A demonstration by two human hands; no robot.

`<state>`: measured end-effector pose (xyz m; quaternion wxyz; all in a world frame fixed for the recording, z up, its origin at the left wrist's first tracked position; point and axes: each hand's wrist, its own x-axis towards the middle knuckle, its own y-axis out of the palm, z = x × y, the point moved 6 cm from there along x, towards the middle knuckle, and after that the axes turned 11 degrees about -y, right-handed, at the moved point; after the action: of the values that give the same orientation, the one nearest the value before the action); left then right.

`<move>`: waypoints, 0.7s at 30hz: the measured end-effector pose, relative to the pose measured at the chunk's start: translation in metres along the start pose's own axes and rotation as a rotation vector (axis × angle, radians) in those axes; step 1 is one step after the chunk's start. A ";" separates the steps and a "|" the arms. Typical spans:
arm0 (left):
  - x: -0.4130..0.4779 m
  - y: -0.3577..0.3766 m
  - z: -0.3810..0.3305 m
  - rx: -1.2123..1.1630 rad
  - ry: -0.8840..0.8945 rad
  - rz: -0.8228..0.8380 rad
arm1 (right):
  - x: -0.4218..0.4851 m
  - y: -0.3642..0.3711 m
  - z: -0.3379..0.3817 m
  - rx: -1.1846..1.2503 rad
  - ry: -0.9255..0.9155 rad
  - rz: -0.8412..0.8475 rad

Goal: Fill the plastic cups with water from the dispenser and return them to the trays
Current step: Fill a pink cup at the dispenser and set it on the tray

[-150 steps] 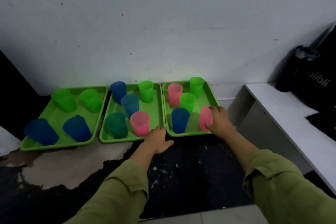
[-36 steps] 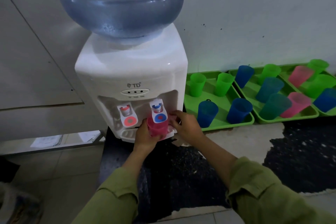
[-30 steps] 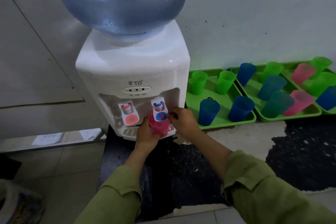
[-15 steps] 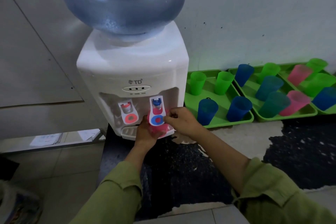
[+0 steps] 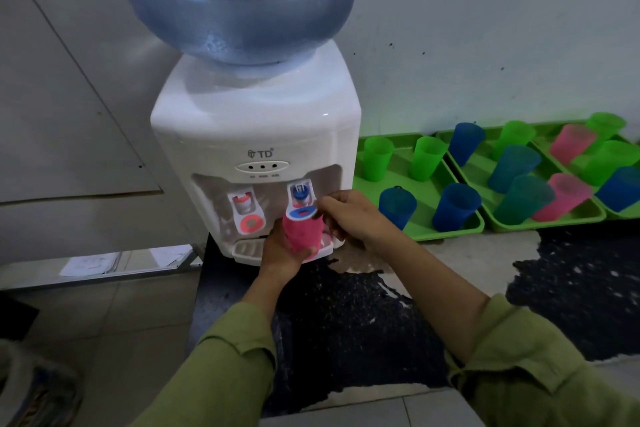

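A white water dispenser (image 5: pixel 256 135) with a big blue bottle (image 5: pixel 239 0) on top stands on the dark counter. My left hand (image 5: pixel 280 250) grips a pink cup (image 5: pixel 300 230) under the blue tap lever (image 5: pixel 302 210). My right hand (image 5: pixel 349 215) pinches that lever, which is tipped up flat over the cup's mouth. Right of the dispenser lie green trays (image 5: pixel 450 234) holding several green, blue and pink cups, such as a blue cup (image 5: pixel 396 206) nearest my right hand.
A red tap lever (image 5: pixel 248 218) is left of the blue one, above the drip tray (image 5: pixel 249 250). The counter (image 5: pixel 346 315) is dark speckled stone with pale worn patches. A white wall is behind; a tiled floor and papers lie lower left.
My right hand has lifted the blue lever from hanging down to lying flat over the cup. The pink cup stays under the tap in my left hand.
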<state>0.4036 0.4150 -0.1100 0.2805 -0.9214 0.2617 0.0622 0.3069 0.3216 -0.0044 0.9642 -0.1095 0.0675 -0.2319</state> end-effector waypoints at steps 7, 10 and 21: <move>0.005 0.000 0.003 0.045 0.023 -0.007 | 0.012 -0.028 -0.009 -0.406 -0.129 -0.323; 0.006 0.000 0.003 0.041 0.034 -0.003 | 0.015 -0.038 -0.004 -0.490 -0.240 -0.433; 0.008 0.000 0.005 0.018 0.040 0.012 | 0.029 -0.042 0.001 -0.689 -0.372 -0.396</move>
<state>0.4105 0.4145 -0.1165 0.2829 -0.9183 0.2734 0.0432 0.3149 0.2718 0.0042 0.8041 -0.4755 -0.0561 -0.3525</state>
